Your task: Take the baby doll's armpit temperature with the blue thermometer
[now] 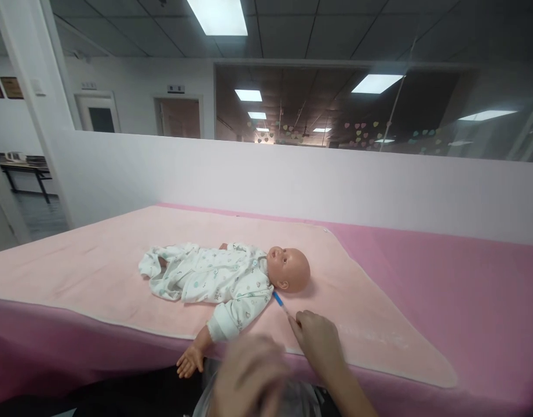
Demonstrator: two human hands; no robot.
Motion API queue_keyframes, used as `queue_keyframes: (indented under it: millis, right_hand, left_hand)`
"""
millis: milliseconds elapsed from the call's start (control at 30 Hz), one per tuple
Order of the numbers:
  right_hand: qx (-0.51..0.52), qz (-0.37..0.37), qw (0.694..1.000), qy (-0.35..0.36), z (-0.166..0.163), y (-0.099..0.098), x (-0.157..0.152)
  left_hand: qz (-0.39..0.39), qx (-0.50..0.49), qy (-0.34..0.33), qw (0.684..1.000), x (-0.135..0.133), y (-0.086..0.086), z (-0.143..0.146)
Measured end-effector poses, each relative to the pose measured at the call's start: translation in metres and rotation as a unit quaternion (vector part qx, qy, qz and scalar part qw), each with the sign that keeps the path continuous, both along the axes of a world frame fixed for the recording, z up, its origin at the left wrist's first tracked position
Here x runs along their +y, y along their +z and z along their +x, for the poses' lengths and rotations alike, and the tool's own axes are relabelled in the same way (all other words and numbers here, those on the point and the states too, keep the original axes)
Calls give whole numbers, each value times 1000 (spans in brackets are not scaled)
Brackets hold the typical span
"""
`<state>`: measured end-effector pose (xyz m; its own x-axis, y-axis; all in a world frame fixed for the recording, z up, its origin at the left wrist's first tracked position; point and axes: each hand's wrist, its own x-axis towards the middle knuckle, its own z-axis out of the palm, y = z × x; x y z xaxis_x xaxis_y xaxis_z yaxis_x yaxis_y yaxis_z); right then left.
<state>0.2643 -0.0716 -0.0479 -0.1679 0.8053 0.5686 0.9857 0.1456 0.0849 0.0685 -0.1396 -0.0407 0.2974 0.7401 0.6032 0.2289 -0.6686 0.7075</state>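
A baby doll in a white patterned sleepsuit lies on its back on a pale pink towel, head to the right, one arm hanging over the near edge. My right hand pinches the end of a thin stick with a blue tip, which points at the doll's shoulder below the head. My left hand is close to the camera and blurred, low in the middle, over something clear and crinkly; its fingers are smeared.
The towel covers a darker pink surface that runs to the right. A white partition wall with glass above stands behind. At far left is an opening with a dark table.
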Motion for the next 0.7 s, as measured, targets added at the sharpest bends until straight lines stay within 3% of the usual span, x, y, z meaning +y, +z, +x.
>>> queue_keyframes:
  millis: [100, 200, 300, 400, 467, 567, 700]
  right_hand:
    - [57, 18, 998, 23, -28, 28, 17]
    - [125, 63, 986, 87, -66, 52, 50]
    - [143, 95, 978, 120, -98, 59, 87]
    - [167, 122, 969, 133, -112, 49, 113]
    - [188, 144, 957, 164, -113, 36, 120]
    - [257, 160, 926, 225, -111, 18, 119]
    - [363, 152, 877, 275, -113, 11, 116]
  left_hand:
    - [145, -86, 135, 976, 64, 51, -16]
    - [160, 7, 175, 971, 143, 76, -20]
    - [91, 92, 143, 981, 199, 60, -19]
    - [37, 80, 101, 991, 223, 29, -24]
    - [28, 56, 72, 995, 225, 16, -29]
    - [37, 38, 42, 998, 220, 12, -35]
    - [74, 72, 82, 991, 211, 17, -33]
